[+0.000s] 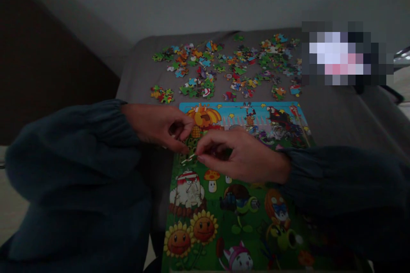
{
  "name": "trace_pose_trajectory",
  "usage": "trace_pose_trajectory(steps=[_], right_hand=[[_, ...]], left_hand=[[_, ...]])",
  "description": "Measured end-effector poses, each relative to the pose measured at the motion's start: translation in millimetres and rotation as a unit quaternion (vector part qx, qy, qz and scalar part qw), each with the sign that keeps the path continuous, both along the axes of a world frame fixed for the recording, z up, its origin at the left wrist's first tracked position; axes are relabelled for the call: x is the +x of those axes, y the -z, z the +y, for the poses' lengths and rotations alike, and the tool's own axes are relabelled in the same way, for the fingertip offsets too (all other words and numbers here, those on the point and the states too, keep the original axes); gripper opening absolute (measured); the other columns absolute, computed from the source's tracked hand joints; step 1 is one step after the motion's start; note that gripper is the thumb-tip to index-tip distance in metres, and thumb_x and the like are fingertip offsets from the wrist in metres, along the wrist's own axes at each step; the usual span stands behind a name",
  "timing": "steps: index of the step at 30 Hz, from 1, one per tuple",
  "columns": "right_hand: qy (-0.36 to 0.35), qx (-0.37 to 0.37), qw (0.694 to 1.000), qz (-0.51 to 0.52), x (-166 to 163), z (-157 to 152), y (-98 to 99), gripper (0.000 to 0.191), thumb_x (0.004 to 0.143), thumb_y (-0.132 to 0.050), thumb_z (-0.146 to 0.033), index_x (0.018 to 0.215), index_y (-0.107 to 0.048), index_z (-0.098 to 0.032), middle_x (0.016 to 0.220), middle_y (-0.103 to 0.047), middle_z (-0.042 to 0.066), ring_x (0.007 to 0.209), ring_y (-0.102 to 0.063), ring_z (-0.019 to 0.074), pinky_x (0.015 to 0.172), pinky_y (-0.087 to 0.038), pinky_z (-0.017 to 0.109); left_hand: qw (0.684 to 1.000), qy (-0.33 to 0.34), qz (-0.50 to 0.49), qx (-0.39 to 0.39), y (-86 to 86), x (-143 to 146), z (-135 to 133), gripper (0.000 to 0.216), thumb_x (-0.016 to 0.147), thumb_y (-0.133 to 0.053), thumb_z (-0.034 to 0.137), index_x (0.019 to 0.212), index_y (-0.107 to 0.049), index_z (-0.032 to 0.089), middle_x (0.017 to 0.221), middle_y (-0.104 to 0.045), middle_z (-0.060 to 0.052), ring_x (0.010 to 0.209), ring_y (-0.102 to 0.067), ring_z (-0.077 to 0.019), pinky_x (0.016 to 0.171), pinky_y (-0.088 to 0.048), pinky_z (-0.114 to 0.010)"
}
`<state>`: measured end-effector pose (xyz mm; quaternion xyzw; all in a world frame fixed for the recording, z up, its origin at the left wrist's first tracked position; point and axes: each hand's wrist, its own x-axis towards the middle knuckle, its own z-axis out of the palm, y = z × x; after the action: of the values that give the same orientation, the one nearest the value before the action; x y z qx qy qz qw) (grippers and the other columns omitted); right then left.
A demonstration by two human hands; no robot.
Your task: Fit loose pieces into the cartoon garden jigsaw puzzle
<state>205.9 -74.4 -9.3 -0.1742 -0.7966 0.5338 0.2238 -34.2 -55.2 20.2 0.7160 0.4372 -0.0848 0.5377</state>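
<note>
Long dark teal sleeves worn on both arms, loose and puffed, gathered at wrists. Left hand [160,126] and right hand [243,155] bare. Fabric possibly knit; dim light.

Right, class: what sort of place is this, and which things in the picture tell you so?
Probably a dim room at home, a play corner. Loose jigsaw pieces lie scattered on a grey padded surface, a cartoon puzzle board lies nearer, and the left hand and right hand pinch a small piece over it.

Puzzle piece [188,158]: small, pale, perhaps edge-on, pinched between both hands' fingertips.
Puzzle board [237,204]: colourful cartoon picture, laid flat beneath.
</note>
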Motion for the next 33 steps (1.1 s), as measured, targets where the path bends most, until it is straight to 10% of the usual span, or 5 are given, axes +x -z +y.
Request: trace_pose_trajectory(steps=[8,18,33], right_hand=[[-0.100,-0.056,0.992,-0.042,4.0,-1.4,-22.2,0.040,0.084,-0.056,-0.006,0.122,-0.066,-0.016,0.085,-0.061,-0.001,0.063,-0.052,0.0062,0.055,-0.043,0.018],[-0.069,-0.136,0.984,-0.090,0.9,-19.0,-17.7,0.014,0.090,-0.073,-0.025,0.096,-0.077,-0.013,0.079,-0.076,0.001,0.070,-0.069,0.0102,0.061,-0.049,0.018],[-0.132,-0.024,0.984,-0.119,-4.9,-23.8,-0.7,0.029,0.093,-0.067,-0.018,0.121,-0.074,-0.012,0.091,-0.079,0.005,0.075,-0.073,0.0131,0.067,-0.052,0.023]], left_hand=[[0.999,-0.028,-0.037,-0.018,9.2,-2.8,6.3,0.038,0.076,-0.075,0.052,0.081,-0.054,0.021,0.056,-0.055,0.008,0.047,-0.054,-0.0101,0.044,-0.038,-0.018],[0.997,-0.039,-0.047,0.046,9.4,3.5,4.6,0.028,0.078,-0.074,0.041,0.083,-0.058,0.020,0.052,-0.055,0.008,0.045,-0.052,-0.0090,0.043,-0.034,-0.018],[0.997,-0.020,-0.019,0.073,7.3,5.0,5.1,0.023,0.080,-0.073,0.037,0.087,-0.061,0.019,0.054,-0.055,0.008,0.046,-0.053,-0.0084,0.045,-0.036,-0.018]])
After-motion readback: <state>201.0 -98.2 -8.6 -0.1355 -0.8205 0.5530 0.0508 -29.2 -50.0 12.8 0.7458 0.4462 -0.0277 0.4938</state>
